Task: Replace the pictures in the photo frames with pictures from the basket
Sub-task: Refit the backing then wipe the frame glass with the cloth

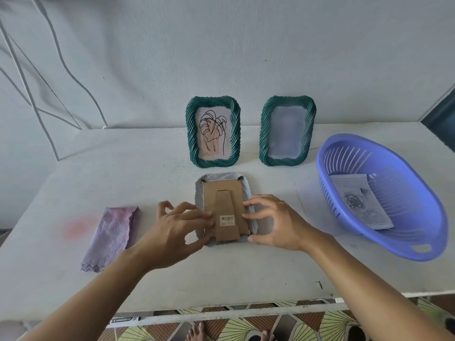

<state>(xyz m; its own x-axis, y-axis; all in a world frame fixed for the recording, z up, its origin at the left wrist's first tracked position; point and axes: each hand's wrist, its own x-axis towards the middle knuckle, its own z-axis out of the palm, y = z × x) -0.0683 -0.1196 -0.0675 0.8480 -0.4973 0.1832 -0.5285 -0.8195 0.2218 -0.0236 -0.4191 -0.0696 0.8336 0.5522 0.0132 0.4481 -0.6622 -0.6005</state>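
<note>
**Desk:** Where is the frame you're on?

**Operator:** I see the white frame (247, 191) lying face down in the middle of the table (246, 271), cardboard backing (222, 200) up, its stand flat against it and a barcode sticker (227, 220) low on the stand.

**Desk:** And the hands?

**Operator:** Both are on it. My left hand (177, 227) grips the frame's left side, thumb at the near corner and a finger lying across the backing beside the sticker. My right hand (273, 222) grips the right side, fingers curled over the rim and thumb at the near right corner.

**Desk:** The others?

**Operator:** Two green frames stand upright toward the far edge. The left green frame (190, 134) shows a leaf line drawing. The right green frame (263, 134) holds something too pale for me to read.

**Desk:** The basket?

**Operator:** The blue basket (319, 166) sits near the right edge, with a rose picture (359, 203) lying in it. A folded purple cloth (110, 237) lies toward the left edge.
</note>
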